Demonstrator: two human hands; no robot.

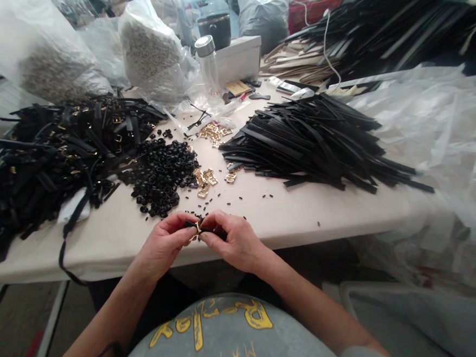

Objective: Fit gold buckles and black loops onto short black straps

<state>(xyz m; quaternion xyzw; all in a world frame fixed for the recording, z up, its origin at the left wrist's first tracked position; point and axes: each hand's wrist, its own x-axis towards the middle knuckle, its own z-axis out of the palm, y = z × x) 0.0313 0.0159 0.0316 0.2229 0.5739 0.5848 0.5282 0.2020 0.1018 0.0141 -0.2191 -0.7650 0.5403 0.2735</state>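
Both hands meet at the table's front edge around a short black strap with a gold buckle (197,228). My left hand (167,240) pinches the strap and buckle from the left. From the right, my right hand (236,240) pinches the same strap close to the buckle; its fingers cover part of the strap. Just beyond the hands lie loose gold buckles (205,180) and a heap of small black loops (162,176). A pile of flat black straps (306,140) spreads out to the right.
At the left is a heap of black straps with buckles (82,129). Bags of small pieces (149,47), a glass bottle (207,59) and a white box (240,59) stand behind. Clear plastic sheeting (449,128) hangs over the right side. Tiny black bits dot the table (292,215).
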